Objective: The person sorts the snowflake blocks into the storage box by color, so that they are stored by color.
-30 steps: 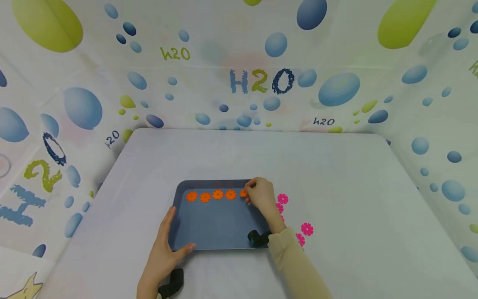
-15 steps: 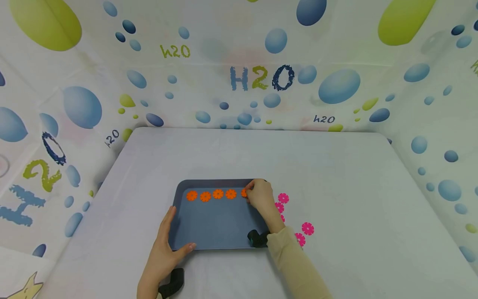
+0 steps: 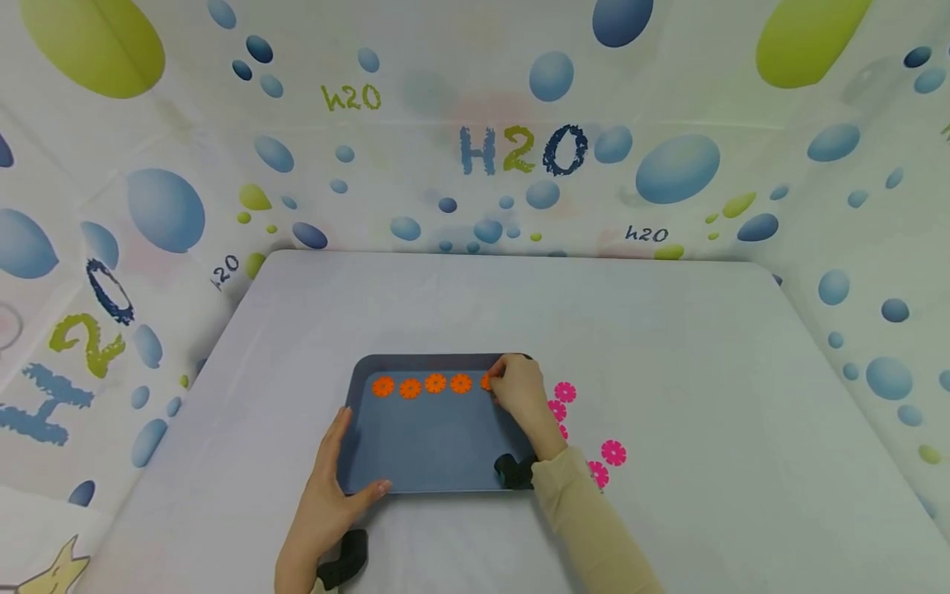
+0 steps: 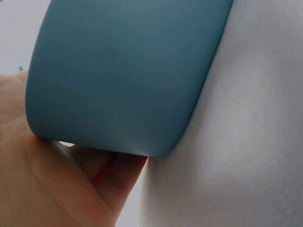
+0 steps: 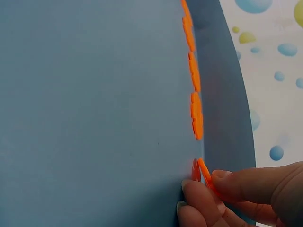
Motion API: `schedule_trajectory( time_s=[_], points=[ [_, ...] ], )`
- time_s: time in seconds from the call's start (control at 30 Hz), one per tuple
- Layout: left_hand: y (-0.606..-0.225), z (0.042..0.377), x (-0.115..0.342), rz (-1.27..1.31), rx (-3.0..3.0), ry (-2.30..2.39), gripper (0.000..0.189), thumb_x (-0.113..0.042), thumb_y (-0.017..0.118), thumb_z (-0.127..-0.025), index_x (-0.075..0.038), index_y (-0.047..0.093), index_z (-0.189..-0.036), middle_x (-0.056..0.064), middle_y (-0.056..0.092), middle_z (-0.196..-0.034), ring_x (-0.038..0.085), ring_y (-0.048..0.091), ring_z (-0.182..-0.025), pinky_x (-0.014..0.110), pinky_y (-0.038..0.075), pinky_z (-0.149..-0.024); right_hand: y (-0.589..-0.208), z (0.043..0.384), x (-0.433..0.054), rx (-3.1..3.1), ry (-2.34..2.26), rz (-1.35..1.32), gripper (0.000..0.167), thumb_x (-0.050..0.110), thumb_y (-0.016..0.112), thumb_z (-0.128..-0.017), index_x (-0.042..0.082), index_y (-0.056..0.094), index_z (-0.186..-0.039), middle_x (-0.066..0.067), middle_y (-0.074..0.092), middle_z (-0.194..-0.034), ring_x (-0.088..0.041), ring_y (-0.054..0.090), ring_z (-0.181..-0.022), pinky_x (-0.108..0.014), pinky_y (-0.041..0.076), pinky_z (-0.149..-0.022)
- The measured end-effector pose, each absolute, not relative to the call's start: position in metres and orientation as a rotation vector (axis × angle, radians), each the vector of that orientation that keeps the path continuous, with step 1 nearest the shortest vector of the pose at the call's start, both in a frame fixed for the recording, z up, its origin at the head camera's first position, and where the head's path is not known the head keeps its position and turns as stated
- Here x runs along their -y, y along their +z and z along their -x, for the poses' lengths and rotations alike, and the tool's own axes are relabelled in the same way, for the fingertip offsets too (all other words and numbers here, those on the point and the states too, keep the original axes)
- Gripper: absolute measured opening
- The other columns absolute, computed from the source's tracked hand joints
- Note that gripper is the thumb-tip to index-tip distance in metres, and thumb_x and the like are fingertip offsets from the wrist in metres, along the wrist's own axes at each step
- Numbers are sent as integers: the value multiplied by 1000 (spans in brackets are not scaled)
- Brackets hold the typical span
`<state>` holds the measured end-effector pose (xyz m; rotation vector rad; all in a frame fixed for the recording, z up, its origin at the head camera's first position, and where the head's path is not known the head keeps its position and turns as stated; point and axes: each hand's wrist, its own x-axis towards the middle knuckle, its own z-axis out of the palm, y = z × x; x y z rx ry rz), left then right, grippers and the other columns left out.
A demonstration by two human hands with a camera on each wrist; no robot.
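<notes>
Pinching orange flower, right grip, spread along tray edge, left grip, room between

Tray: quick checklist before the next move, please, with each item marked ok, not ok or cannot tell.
1. Left hand at the near left corner of the tray: ok, fingers along the left side, thumb at the near rim.
2. Right hand pinching an orange flower: ok.
3. That flower lying flat: not ok, tilted in the fingers.
4. Four other orange flowers inside, in a row along the far side: ok.
5. Pink flowers all countable: cannot tell, some are partly hidden.
</notes>
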<state>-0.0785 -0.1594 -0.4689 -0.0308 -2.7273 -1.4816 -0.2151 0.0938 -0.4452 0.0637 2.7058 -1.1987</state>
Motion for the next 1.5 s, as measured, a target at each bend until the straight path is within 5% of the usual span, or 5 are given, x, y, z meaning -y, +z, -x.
schedule_trajectory(
  time_s=[0.3, 0.77, 1.07, 1.3, 1.5],
  points=[
    [-467, 79, 155, 8, 2735, -1486, 110, -19, 85, -73, -19, 13, -157, 22, 10, -162, 53, 14, -144, 75, 20, -105, -446, 216, -97, -2741, -1176, -32, 4, 2, 64, -86, 0, 66, -83, -10, 67, -66, -11, 59, -45, -23, 51, -46],
    [-467, 82, 149, -19, 2729, -1505, 111, -18, 84, -73, -21, 12, -157, 20, 8, -162, 52, 10, -145, 75, 18, -105, -440, 225, -105, -2641, -1352, -9, 8, 6, 65, -89, 1, 68, -94, -12, 70, -71, -19, 67, -53, -24, 54, -49],
    [-466, 84, 143, -30, 2709, -1497, 110, -16, 84, -73, -19, 13, -157, 21, 9, -162, 51, 11, -145, 75, 19, -105, -433, 229, -122, -2756, -1551, 154, 15, 14, 65, -92, 6, 69, -104, -13, 72, -90, -22, 66, -65, -23, 47, -53],
    [-466, 84, 143, -5, 2707, -1480, 110, -16, 84, -73, -17, 13, -157, 24, 10, -161, 54, 13, -143, 76, 20, -102, -428, 232, -143, -2743, -1756, 72, 22, 15, 66, -92, 7, 67, -113, -10, 70, -107, -25, 68, -88, -32, 57, -73],
    [-467, 86, 142, 6, 2706, -1473, 110, -15, 84, -72, -17, 13, -157, 25, 10, -161, 54, 14, -143, 76, 21, -102, -429, 237, -171, -2745, -1876, -104, 26, 13, 63, -93, 6, 64, -119, -12, 68, -118, -27, 65, -102, -38, 54, -89]
  ],
)
